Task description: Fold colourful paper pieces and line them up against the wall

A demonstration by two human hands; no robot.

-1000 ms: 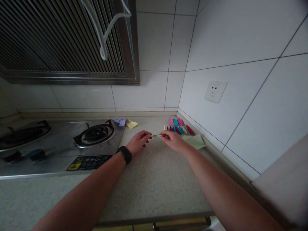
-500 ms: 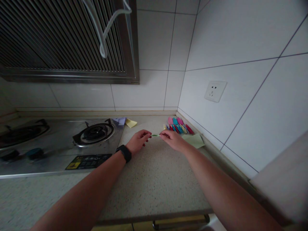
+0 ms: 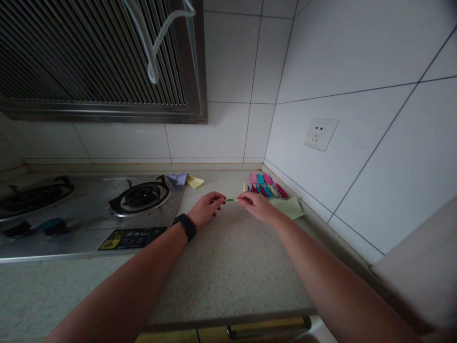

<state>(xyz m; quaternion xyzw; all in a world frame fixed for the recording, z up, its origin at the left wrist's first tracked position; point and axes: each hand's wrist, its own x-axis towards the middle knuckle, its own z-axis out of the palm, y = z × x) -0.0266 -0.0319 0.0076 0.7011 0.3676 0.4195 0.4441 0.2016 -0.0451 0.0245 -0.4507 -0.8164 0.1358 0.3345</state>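
A narrow strip of green folded paper (image 3: 232, 200) stretches between my two hands, just over the countertop. My left hand (image 3: 207, 208), with a black watch on its wrist, pinches the left end between thumb and fingertips. The right end is pinched by my right hand (image 3: 254, 204). Past my right hand lie several small folded paper pieces (image 3: 266, 190) in pink, blue, red and yellow, set close together in rows. A pale green sheet (image 3: 291, 208) lies flat to the right of that hand, partly covered by it.
On the left, a gas stove (image 3: 143, 197) is set into the speckled countertop (image 3: 235, 271). Purple paper (image 3: 179, 178) and yellow paper (image 3: 195, 181) lie by its back right corner. A range hood (image 3: 107, 114) hangs above. The right wall holds a socket (image 3: 321, 134).
The view has shifted very slightly. Both hands keep their pinch on the green paper, whose visible strip looks slightly flatter and lighter.
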